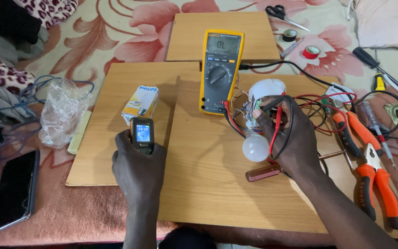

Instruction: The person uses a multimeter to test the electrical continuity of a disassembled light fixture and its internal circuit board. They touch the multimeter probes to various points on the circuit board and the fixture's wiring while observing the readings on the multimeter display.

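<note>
3 wooden boards (208,184) lie on a blanket with a red flower pattern (130,41) and serve as the worktop: 1 big board near, 1 to the left, 1 far. On the big board, at its far edge, a yellow multimeter (220,71) lies with the screen facing up and its dial in the middle. Red and black test leads (300,99) run from it to the right and to the near side.

The right hand (289,138) rests on the big board, just near of the multimeter, a little to the right. Its grip is clenched around an opened lamp (256,145): the white round globe points near and left, and the open base with a small circuit part points far. The same hand also pinches the red and black probes against the lamp base. A small brown cylinder (263,174) lies on the board just near of this hand.

The left hand (139,166) is at the left edge of the big board. Its grip is closed on a small dark phone (142,134) with a lit screen. A bulb box (140,103) stands just far of it.

To the right lie orange pliers (376,184) and screwdrivers (378,129). On the far left lies a clear plastic bag (63,110), and near it a black smartphone (14,191).
</note>
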